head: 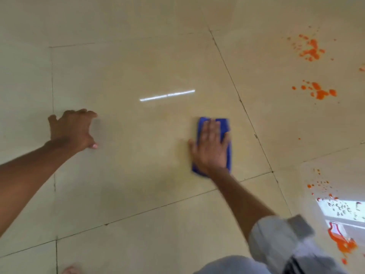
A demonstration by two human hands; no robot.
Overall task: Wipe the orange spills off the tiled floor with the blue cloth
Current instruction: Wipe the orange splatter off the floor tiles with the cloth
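Three orange spills (311,49) (320,91) (344,243) left on the tiled floor (138,66), all off to the right. Wiping step in hand, on a tile that looks clean now. Right hand (210,149) flat, fingers straight, pressing the blue cloth (224,124) down, not clenched round it. Left hand (72,129) propped on the floor, fingers loosely bent, grasping nothing. Next, most likely: slide the cloth right, across the grout line, onto the nearest splash. Best to push softly, so as not to smear.

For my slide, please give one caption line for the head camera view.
Right hand presses the blue cloth flat on the tiled floor; left hand braces; orange spills remain at right.
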